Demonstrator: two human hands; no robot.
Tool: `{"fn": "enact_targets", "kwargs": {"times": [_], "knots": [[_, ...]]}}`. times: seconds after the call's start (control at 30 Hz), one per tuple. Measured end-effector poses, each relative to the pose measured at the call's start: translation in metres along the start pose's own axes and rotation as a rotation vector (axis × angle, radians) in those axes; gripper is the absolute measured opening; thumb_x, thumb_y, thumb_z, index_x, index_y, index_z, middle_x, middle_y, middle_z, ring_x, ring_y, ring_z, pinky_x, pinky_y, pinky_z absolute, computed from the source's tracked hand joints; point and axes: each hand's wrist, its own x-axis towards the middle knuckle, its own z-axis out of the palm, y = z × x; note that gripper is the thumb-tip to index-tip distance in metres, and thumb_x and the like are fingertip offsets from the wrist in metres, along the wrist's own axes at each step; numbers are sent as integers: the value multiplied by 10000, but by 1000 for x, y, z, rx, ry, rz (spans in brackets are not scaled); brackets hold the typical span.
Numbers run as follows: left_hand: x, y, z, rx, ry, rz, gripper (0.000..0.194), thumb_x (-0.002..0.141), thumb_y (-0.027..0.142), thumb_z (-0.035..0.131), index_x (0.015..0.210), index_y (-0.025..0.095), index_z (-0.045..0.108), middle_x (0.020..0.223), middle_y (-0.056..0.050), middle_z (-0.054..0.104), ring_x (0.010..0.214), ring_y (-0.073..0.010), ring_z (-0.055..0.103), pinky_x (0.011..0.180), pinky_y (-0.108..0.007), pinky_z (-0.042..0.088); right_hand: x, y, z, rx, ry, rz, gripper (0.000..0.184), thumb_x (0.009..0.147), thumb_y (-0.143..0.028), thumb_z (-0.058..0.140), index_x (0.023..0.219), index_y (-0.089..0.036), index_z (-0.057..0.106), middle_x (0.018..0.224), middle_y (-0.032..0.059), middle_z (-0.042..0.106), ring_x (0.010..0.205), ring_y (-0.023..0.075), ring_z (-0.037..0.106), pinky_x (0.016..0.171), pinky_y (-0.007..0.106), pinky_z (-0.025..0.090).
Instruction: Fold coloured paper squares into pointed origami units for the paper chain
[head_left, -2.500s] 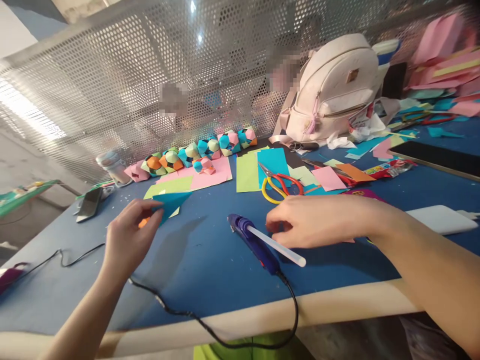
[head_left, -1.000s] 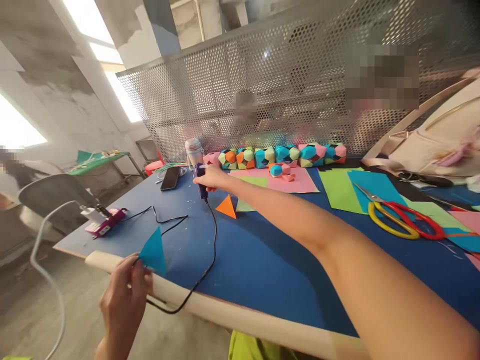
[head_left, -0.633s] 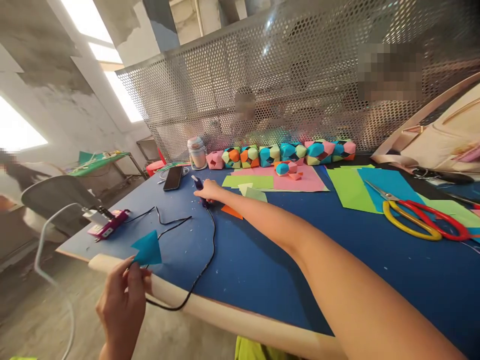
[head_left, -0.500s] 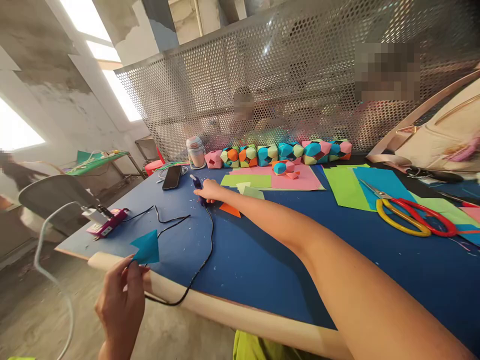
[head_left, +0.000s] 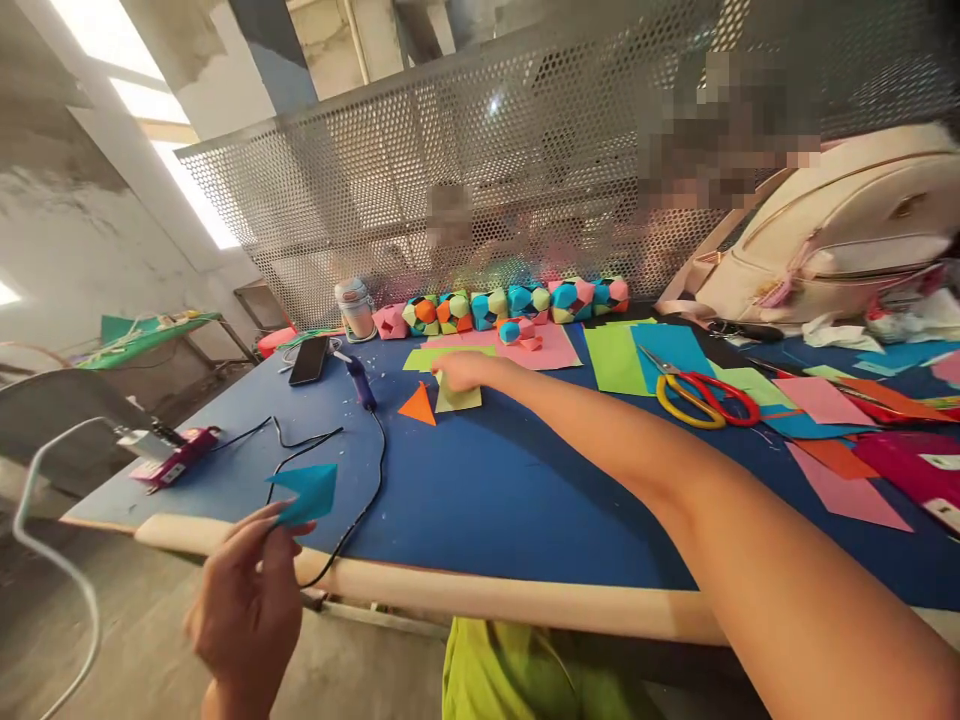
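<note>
My left hand (head_left: 251,590) is closed in a pinch on a folded blue paper piece (head_left: 311,492), held up near the table's front edge. My right arm reaches across the table, and the right hand (head_left: 463,371) has its fingers curled down at a pale green paper piece (head_left: 459,398); the fingertips are partly hidden. Just left of that hand lies an orange paper triangle (head_left: 420,403). Farther left, a purple hot glue gun (head_left: 360,383) rests on the blue tabletop, its black cord trailing toward the front edge.
Several colourful folded paper balls (head_left: 491,309) line the back beside a flask (head_left: 355,308). Red-and-yellow scissors (head_left: 694,395) lie on coloured sheets at right, near a cream backpack (head_left: 840,230). A phone (head_left: 309,360) and a pink power strip (head_left: 176,458) are at left.
My right hand has let go of the glue gun and moved right to the pale green paper. The view has turned right. My left hand still holds the blue piece.
</note>
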Motion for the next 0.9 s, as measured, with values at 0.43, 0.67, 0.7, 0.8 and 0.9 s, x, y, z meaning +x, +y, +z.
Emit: {"fn": "enact_targets", "kwargs": {"times": [0.43,0.67,0.7,0.8,0.9], "knots": [[37,64,66,-46,-398,219,107,901,214,475,953,194,567,722,14,708,627,-120,687,599,-206,508,-150,71,-34,109,104,125,462,728,-103,491,1165,-112,641,782,40,628,628,129,517,548,216,350],[60,102,135,-95,-564,520,172,931,201,375,969,183,542,824,-45,652,709,-142,635,645,-245,484,-222,100,-31,302,191,334,369,731,-201,491,1048,-126,665,618,-37,473,570,118,432,532,221,307],[61,106,145,-98,-596,544,177,933,191,365,970,177,538,833,-53,640,708,-146,625,638,-249,480,-226,103,-31,305,202,347,362,732,-209,491,1038,-132,669,620,-36,482,577,120,440,543,222,313],[64,116,175,-67,-672,568,185,932,170,350,955,162,534,839,-70,618,694,-159,610,613,-259,470,-234,109,-31,320,224,355,348,749,-222,485,1027,-137,676,649,-21,531,615,129,480,574,225,341],[66,122,202,-7,-703,539,188,927,166,356,934,156,543,846,-83,623,709,-173,620,624,-271,476,-238,114,-28,358,272,362,333,782,-232,482,1033,-136,677,674,-7,570,636,133,509,586,227,355]]}}
